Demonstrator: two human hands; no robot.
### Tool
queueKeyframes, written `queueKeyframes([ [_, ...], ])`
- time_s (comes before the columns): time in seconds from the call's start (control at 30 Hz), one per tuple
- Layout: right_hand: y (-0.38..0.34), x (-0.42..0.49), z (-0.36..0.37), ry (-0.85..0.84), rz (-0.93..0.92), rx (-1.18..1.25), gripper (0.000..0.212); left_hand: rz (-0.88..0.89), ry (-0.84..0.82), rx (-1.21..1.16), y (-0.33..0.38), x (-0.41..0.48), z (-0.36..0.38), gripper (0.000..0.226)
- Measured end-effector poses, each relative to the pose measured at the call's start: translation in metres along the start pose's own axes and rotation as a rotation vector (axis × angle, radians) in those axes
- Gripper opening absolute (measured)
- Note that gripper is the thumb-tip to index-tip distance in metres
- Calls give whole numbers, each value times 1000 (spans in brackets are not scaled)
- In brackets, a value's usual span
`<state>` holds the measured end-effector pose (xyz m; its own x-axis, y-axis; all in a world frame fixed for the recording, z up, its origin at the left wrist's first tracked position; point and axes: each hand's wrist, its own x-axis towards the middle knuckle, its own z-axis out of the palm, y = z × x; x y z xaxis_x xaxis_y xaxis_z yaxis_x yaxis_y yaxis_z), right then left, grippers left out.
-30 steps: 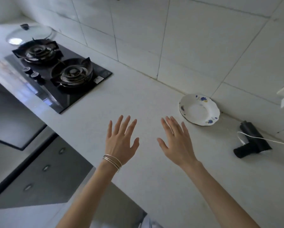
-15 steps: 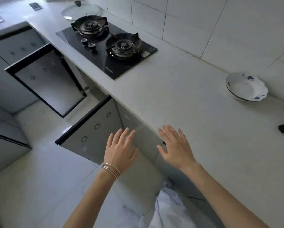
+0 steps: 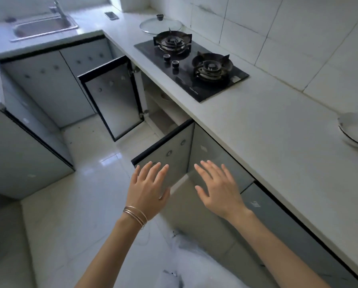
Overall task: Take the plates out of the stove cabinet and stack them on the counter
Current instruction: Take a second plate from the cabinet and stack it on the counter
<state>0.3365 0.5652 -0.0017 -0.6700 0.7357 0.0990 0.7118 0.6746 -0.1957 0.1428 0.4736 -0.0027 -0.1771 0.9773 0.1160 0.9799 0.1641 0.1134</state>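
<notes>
1. The plate (image 3: 354, 129), white with blue marks, sits on the tabletop (image 3: 267, 142) well to the right of the stove (image 3: 191, 67). It is close to the tiled wall and cut off by the picture's edge.
2. The cabinet (image 3: 163, 113) directly under the stove stands open. Its far door (image 3: 113, 96) and near door (image 3: 167, 156) are both swung out over the floor (image 3: 80, 194). The inside is too dim to tell what it holds.
3. Your left grip (image 3: 149, 190) is spread, with straight fingers, palm down, and nothing in it. It hovers in front of the near door's outer corner, below and to the right of the stove. You cannot tell whether it touches the door.
4. Your right grip (image 3: 217, 190) is likewise spread and empty. It is just right of the near door, in front of the closed cabinet front under the tabletop edge.
5. Thin bracelets (image 3: 135, 215) ring your left wrist.
6. A glass lid (image 3: 160, 26) lies on the tabletop just beyond the stove's far burner.
7. Farther left of the stove, past the tabletop's corner, are a sink (image 3: 43, 28) and a phone (image 3: 111, 15).
</notes>
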Motion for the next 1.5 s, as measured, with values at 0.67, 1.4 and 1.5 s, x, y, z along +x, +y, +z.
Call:
queueKeyframes([
  [0.67,-128,237,46,2,-102,81,57,-61,-65,37,-233,113,-13,52],
  [1.4,-307,394,101,28,308,69,60,393,-57,-20,-497,243,-28,52],
  [1.5,-319,412,100,34,346,74,61,452,-28,-46,-517,265,-29,51],
])
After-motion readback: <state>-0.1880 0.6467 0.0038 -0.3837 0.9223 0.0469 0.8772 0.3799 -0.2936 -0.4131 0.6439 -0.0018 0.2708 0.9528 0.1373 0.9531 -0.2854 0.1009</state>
